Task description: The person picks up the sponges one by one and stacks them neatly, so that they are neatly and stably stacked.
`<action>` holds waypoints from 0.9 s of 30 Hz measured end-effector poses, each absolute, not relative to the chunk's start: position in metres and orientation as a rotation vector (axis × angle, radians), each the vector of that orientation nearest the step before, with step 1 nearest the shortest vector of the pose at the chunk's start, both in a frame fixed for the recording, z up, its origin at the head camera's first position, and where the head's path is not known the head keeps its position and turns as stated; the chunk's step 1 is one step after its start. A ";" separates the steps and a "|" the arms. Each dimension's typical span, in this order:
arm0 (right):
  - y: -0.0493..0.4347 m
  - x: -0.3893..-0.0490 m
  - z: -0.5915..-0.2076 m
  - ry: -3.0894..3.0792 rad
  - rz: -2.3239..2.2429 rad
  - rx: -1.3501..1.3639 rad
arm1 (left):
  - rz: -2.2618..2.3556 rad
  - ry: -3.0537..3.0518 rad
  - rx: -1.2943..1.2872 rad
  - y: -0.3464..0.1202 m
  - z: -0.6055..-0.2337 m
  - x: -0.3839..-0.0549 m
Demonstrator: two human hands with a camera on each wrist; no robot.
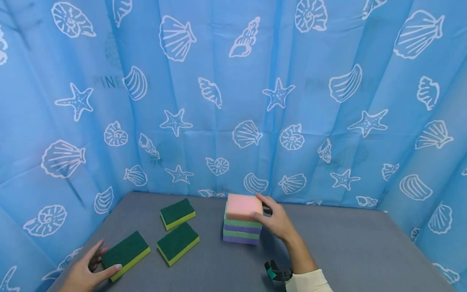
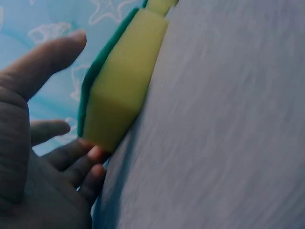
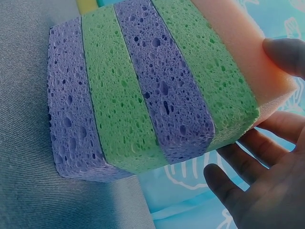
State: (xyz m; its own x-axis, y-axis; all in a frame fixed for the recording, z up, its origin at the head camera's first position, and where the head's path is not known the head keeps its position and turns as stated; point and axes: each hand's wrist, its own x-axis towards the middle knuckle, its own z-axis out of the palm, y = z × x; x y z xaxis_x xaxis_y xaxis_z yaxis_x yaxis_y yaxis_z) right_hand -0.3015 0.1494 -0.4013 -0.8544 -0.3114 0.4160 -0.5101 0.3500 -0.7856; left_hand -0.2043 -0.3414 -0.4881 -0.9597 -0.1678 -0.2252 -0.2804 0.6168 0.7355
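Observation:
A stack of purple and green sponges (image 1: 242, 234) stands at the middle of the table, its layers alternating and full of pores in the right wrist view. On top lies a peach sponge (image 1: 242, 206). My right hand (image 1: 279, 221) holds this peach sponge at its right end, the thumb (image 3: 288, 56) on one side and fingers on the other. At the left, a green-and-yellow scrub sponge (image 1: 125, 253) lies green side up. My left hand (image 1: 85, 269) is spread around its near end; the fingertips (image 2: 95, 153) touch it, while the thumb stands off in the left wrist view.
Two more green-and-yellow scrub sponges, a nearer one (image 1: 178, 243) and a farther one (image 1: 177, 213), lie between the left hand and the stack. The grey table (image 1: 339, 243) meets a blue shell-patterned curtain (image 1: 226, 101) at the back and sides.

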 end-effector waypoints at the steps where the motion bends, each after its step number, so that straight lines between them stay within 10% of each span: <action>1: 0.150 -0.301 -0.401 -2.415 1.514 0.747 | 1.266 2.698 -0.358 -0.344 -0.489 -0.204; 27: 0.159 -0.327 -0.434 -2.404 1.517 0.750 | 0.876 2.855 -0.427 -0.348 -0.491 -0.200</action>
